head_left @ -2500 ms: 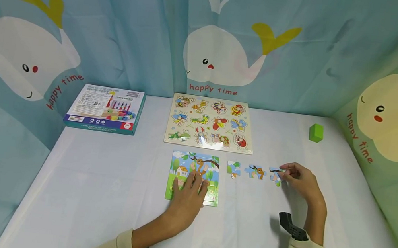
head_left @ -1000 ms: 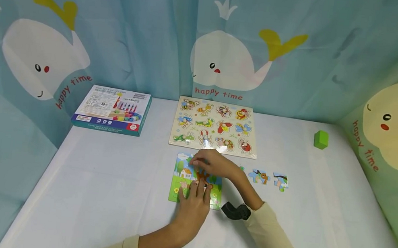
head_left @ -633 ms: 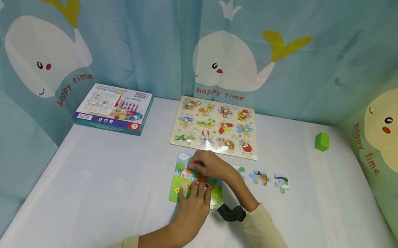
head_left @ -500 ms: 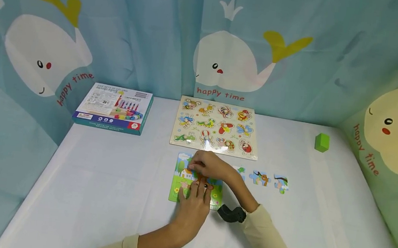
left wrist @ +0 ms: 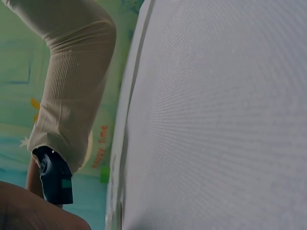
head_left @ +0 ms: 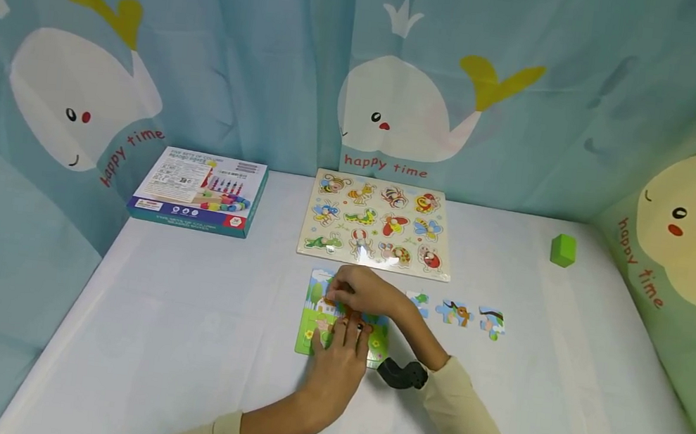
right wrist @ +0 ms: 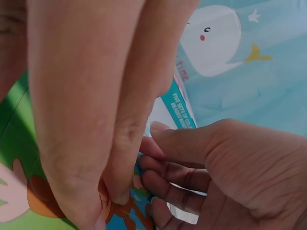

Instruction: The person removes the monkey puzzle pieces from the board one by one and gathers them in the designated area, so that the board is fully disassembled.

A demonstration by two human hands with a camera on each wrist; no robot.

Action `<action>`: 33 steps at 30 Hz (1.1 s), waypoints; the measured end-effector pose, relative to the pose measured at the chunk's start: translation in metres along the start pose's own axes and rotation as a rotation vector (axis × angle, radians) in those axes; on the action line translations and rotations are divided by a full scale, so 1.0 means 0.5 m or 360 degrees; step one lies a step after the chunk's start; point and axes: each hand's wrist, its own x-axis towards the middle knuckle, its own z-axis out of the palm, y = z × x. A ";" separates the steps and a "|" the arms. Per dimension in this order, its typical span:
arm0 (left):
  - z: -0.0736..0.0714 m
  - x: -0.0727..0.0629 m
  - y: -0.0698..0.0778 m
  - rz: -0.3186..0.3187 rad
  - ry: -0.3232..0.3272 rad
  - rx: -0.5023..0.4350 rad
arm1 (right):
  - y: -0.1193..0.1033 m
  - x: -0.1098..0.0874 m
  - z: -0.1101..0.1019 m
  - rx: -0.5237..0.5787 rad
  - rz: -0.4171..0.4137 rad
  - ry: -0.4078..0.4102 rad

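Observation:
A square jigsaw puzzle [head_left: 309,346] with a monkey, a small house and green grass lies on the white table. My left hand [head_left: 332,378] rests on its lower part, fingers spread fairly straight across the picture. Over its upper part bends my right hand [head_left: 368,292], fingers curled down at the board. In the right wrist view the right thumb [right wrist: 180,143] and index fingertips meet near the puzzle's surface; whether a piece is between them cannot be seen. Three loose pieces lie right of the board: a leafy one [head_left: 420,302], a brown animal one [head_left: 455,313] and a branch one [head_left: 492,322].
Behind the puzzle lies a wooden insect peg board [head_left: 377,223]. A boxed bead set [head_left: 198,191] sits at the back left, a green block [head_left: 564,250] at the back right. Whale-printed curtains [head_left: 262,59] border the table [head_left: 182,341].
My right hand has moved left from the rightmost loose piece to the puzzle's upper part, where it has since stayed with small finger movements. The left hand stays on the puzzle.

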 end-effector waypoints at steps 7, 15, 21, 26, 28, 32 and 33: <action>-0.001 -0.001 0.001 0.0001 0.0046 -0.0008 | -0.007 0.001 -0.001 0.0035 0.0049 -0.0008; -0.003 -0.001 0.001 -0.0008 0.0003 -0.0009 | -0.007 0.006 0.001 0.0010 0.0068 0.0002; -0.001 0.000 0.001 -0.0005 0.0009 -0.0025 | -0.007 0.004 -0.003 -0.0021 0.0035 0.0029; 0.001 -0.001 -0.001 -0.0002 0.0000 -0.0006 | -0.006 0.005 -0.004 -0.0008 0.0007 0.0045; 0.001 -0.001 -0.002 0.0000 -0.0015 -0.0007 | -0.006 0.007 -0.004 -0.0002 0.0008 0.0032; -0.002 -0.001 -0.003 0.0011 -0.0034 0.0010 | -0.006 0.012 0.001 0.0010 0.0035 0.0005; -0.002 -0.001 -0.003 0.0013 -0.0040 0.0010 | -0.006 0.012 0.002 0.0009 0.0038 0.0001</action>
